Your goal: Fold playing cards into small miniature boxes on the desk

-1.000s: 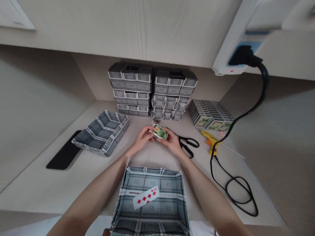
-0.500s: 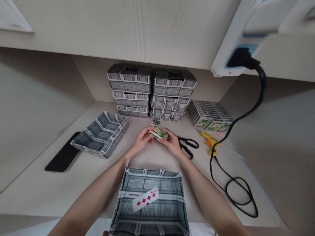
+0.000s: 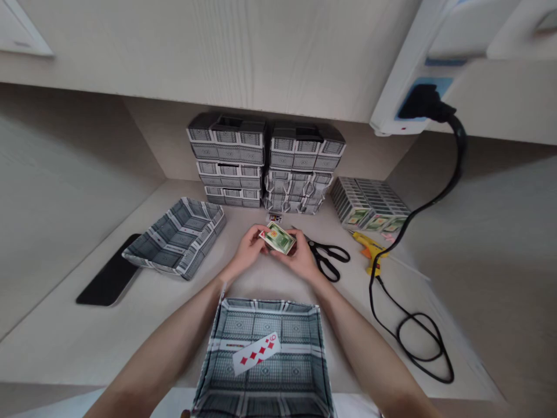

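We have black scissors (image 3: 319, 249) right of centre and a patterned tray (image 3: 298, 331) at bottom centre; mid-frame, our left hand (image 3: 250, 247) and right hand (image 3: 302, 256) hold a green-printed pack (image 3: 279, 238) between curled fingers.

A pale surface (image 3: 56, 348) fills a recess, its front edge running across the lower part of the view. Along the left stands a plain grey-beige side panel (image 3: 43, 203); a beige back panel (image 3: 150, 133) closes the rear, and a right side panel (image 3: 491, 244) looks blurred. Above hangs a broad off-white front panel (image 3: 243, 64) with fine vertical wood grain, its lower edge casting the upper recess into shadow. The light is soft and muted, brighter on the surface than in the upper corners.
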Demonstrator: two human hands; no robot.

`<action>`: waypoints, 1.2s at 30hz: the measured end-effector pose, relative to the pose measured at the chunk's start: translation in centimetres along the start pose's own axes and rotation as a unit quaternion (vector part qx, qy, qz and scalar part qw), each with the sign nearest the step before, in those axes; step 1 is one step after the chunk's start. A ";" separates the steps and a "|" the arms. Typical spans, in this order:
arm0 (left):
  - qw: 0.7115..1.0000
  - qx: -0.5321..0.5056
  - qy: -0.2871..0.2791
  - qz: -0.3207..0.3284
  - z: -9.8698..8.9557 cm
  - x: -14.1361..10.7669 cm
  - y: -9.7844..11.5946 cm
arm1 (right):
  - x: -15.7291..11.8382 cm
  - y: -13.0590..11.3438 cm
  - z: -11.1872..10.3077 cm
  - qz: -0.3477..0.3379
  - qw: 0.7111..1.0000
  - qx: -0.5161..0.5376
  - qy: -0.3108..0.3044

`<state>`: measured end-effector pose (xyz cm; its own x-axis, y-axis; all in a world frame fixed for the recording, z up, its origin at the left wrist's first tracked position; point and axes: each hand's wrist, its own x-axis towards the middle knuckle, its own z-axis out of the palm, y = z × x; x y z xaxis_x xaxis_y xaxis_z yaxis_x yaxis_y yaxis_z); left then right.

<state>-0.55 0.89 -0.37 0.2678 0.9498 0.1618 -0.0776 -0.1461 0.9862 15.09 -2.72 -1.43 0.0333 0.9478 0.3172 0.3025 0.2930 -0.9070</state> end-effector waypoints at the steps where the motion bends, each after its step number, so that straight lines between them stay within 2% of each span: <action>1: 1.000 0.001 0.001 -0.001 0.0 0.0 0.0 | 0.0 -0.1 0.0 0.003 1.000 0.007 -0.003; 6: 1.000 -0.012 0.002 -0.001 -0.1 -0.1 0.1 | 0.1 -0.7 -0.1 0.014 0.999 0.035 -0.006; 14: 0.996 -0.075 -0.053 -0.014 -0.7 -0.3 0.5 | 0.1 -0.3 -0.1 0.046 0.997 0.058 0.002; 21: 0.996 -0.072 -0.042 -0.028 -0.7 -0.1 0.6 | 0.3 -0.2 -0.2 0.030 0.997 0.069 -0.010; 30: 0.994 -0.085 -0.061 -0.035 -0.9 -0.1 0.4 | 0.5 0.0 -0.4 0.098 0.987 0.129 -0.001; 36: 0.995 -0.068 -0.065 -0.026 -0.8 0.0 0.5 | 0.6 -0.1 -0.3 0.088 0.987 0.133 0.009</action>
<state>-1.39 1.01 0.06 0.3965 0.9098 0.1224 -0.1872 -0.0504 0.9810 15.40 -2.17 -1.08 0.0805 0.9852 0.1514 0.0306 0.1494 -0.9883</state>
